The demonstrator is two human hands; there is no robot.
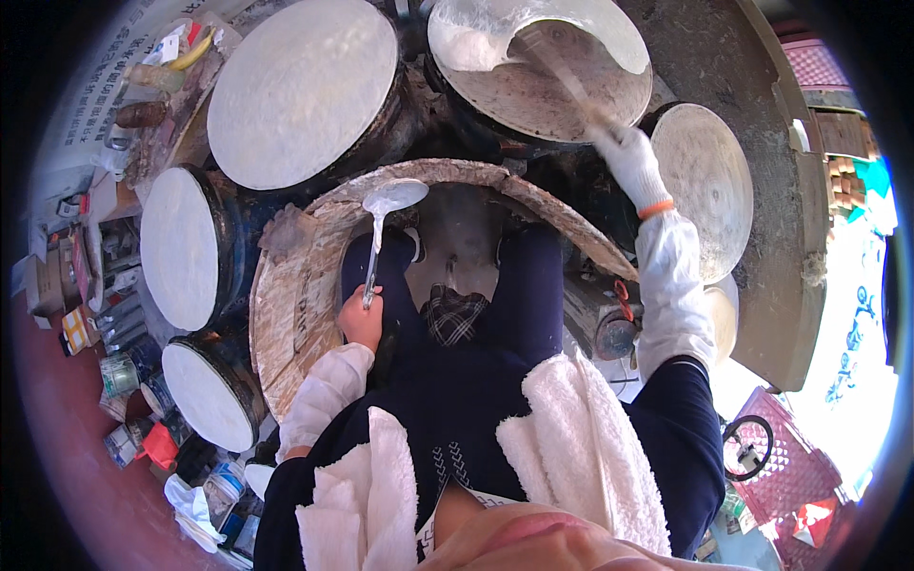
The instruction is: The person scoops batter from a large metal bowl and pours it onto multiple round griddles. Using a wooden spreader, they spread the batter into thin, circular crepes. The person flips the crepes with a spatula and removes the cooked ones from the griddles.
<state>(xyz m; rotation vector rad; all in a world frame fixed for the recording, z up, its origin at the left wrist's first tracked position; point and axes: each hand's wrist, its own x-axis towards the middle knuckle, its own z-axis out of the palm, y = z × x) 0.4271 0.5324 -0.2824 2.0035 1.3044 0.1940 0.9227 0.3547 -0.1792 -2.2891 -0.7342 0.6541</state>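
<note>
My left hand (362, 317), bare, grips the handle of a metal ladle (395, 195) coated with white batter, its bowl above the edge of a curved wooden board (450, 170). My right hand (632, 160), in a white glove, holds a long thin tool, blurred by motion, that reaches over a round griddle (557, 100). White batter (471, 44) covers the far and left part of that griddle; its near part is bare. To its left stands a large round griddle (303, 93) covered with a pale layer. A bare-looking round griddle (703, 185) lies right of my glove.
Two smaller round griddles with white layers (178, 248) (211, 397) stand at the left. Jars (143, 114) and a banana (191, 51) lie on a ledge at the upper left. Cans and boxes crowd the lower left. A pink crate (792, 478) is at the lower right.
</note>
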